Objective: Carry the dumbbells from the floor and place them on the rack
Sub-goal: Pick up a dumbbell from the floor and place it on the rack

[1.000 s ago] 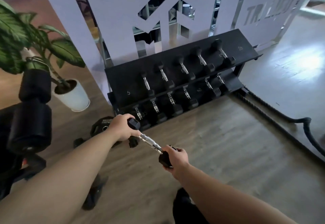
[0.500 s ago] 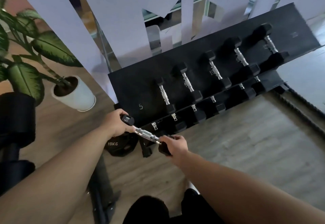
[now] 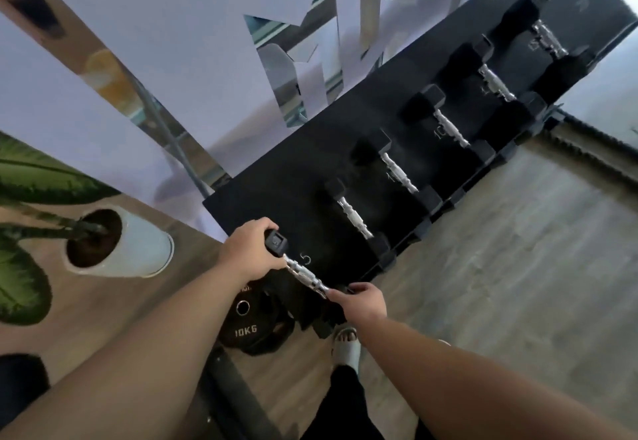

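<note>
I hold a small black dumbbell (image 3: 303,272) with a chrome handle between both hands, over the near left end of the black rack (image 3: 283,204), beside a white "5" mark. My left hand (image 3: 250,253) grips its far head; my right hand (image 3: 362,303) covers its near head. Several other black dumbbells lie in a row on the rack's top shelf, the nearest dumbbell (image 3: 355,218) just right of mine.
A 10 kg weight plate (image 3: 255,329) lies on the wooden floor below my hands, by my sandalled foot (image 3: 347,344). A white plant pot (image 3: 145,246) stands at the left. A mirrored wall panel rises behind the rack. A black rope (image 3: 593,142) lies at the right.
I have stepped closer to the rack, so it now fills the view. Both hands have carried the dumbbell up from floor height to over the top shelf's left end.
</note>
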Motion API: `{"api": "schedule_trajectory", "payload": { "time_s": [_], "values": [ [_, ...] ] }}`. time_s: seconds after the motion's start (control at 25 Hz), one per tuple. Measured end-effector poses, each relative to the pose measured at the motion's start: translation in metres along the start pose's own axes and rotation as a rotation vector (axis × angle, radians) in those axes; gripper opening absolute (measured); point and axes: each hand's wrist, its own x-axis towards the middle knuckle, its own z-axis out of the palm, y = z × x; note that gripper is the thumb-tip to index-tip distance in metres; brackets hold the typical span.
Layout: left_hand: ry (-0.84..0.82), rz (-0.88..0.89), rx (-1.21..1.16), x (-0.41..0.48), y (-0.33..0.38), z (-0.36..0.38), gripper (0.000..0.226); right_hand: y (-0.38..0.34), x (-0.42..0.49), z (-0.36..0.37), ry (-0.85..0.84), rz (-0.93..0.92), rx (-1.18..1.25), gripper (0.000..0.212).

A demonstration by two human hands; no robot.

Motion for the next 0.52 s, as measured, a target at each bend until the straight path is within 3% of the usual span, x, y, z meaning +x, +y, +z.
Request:
{"api": "schedule_trajectory", "payload": {
  "time_s": [0.32,0.44,0.52],
  "values": [
    [-0.052,0.039,0.001,0.075,-0.037,0.026,0.073,-0.014,0.04,0.053,0.142,0.021,0.012,0.072],
    [-0.03,0.061,-0.064,0.083,-0.038,0.046,0.057,-0.007,0.048,0.061,0.233,0.01,-0.024,0.06],
    [-0.043,0.079,-0.056,0.084,-0.041,0.057,0.047,-0.002,0.05,0.064,0.206,-0.004,-0.095,0.055]
  ]
}}
